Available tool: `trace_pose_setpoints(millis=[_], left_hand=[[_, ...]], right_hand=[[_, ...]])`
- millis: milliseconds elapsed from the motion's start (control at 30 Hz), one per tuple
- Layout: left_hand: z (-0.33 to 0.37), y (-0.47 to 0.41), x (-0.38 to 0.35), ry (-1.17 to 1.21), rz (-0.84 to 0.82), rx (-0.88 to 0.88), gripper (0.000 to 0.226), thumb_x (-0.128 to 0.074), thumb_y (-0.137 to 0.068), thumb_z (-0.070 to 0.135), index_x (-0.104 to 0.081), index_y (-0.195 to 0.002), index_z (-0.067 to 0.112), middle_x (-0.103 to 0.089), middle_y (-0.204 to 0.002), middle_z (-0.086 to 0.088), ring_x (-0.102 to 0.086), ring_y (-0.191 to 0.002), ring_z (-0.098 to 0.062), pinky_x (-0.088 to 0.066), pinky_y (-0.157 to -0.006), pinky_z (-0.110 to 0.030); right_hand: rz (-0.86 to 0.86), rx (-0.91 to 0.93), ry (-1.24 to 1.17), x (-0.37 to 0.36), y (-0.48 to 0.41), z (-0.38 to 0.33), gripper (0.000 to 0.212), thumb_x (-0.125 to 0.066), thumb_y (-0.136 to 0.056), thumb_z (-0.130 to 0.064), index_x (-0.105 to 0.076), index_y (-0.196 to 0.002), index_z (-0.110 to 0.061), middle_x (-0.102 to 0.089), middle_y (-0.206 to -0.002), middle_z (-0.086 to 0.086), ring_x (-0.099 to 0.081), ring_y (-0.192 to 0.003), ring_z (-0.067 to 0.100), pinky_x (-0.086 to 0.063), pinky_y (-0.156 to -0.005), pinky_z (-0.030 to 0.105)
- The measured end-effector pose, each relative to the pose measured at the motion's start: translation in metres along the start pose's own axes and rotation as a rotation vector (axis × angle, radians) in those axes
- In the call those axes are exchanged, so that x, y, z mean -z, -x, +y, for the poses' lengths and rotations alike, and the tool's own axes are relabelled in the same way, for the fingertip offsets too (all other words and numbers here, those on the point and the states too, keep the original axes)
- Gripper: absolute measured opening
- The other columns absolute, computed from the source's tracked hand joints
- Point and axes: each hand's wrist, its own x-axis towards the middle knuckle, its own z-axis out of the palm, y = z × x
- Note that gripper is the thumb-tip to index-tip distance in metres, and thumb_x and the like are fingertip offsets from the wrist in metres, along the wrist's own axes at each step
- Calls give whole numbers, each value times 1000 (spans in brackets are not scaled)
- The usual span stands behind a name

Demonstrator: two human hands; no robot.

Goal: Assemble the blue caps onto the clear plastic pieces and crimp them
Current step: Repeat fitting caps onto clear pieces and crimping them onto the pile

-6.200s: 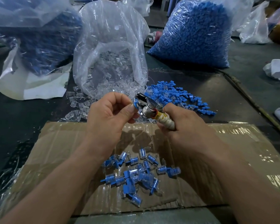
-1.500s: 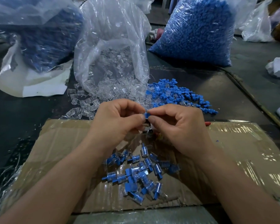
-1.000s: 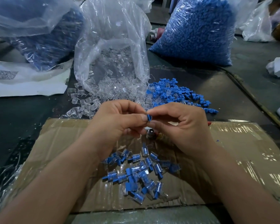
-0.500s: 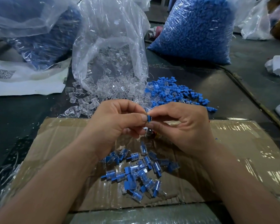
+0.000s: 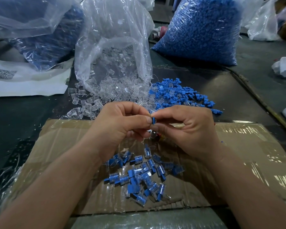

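Left hand (image 5: 122, 123) and right hand (image 5: 188, 129) meet fingertip to fingertip. Both pinch one blue cap (image 5: 153, 120) between thumb and forefinger, other fingers curled in. Any clear piece under the cap is hidden by the left fingers, cannot tell.

Just below the fingertips a metal tool tip (image 5: 153, 134) with a red and yellow bit peeks out under the right hand; whether it is held, cannot tell.

Below the fingers, between the wrists, a pile of assembled pieces (image 5: 144, 176) lies on the taped cardboard sheet (image 5: 246, 146).

Just beyond the left fingers, clear plastic pieces (image 5: 96, 103) spill from an open clear bag (image 5: 112, 47). Beyond the right fingers sits a heap of loose blue caps (image 5: 180, 95), mixing with the clear ones at its edge.

Far beyond the right fingers is a full bag of blue caps (image 5: 201, 30). Far left of the fingers are another bag with blue contents (image 5: 45, 45) and a white sheet with a QR code (image 5: 31, 85).
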Motion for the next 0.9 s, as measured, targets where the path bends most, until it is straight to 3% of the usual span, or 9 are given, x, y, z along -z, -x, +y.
trace_pose_setpoints(millis=[733,833,900], left_hand=[[-2,-2,0,-32,19,-13,7,-69,-53,11,-70,-58,16,-66,-60,-9,-62,-48,-14,-48,-45,-17],[-4,-2,-1,0,43,-17,6,-67,-55,9,-69,-58,14,-65,-59,-10,-62,-49,-15,-48,-45,-18],[-4,-3,1,35,59,-7,8,-65,-57,7,-69,-57,15,-65,-59,-10,-62,-50,-16,-50,-45,-19]], right_hand=[[-63,-7,90,2,-3,0,24,-74,-73,-23,-71,-91,-8,-64,-83,-11,-64,-77,6,-53,-69,15],[-137,-206,119,17,-5,4,45,-72,-65,-46,-70,-97,-15,-60,-83,-23,-60,-85,-5,-46,-76,7],[-199,-371,165,34,-3,9,55,-61,-53,-64,-67,-96,-31,-54,-83,-33,-53,-85,-21,-37,-75,-3]])
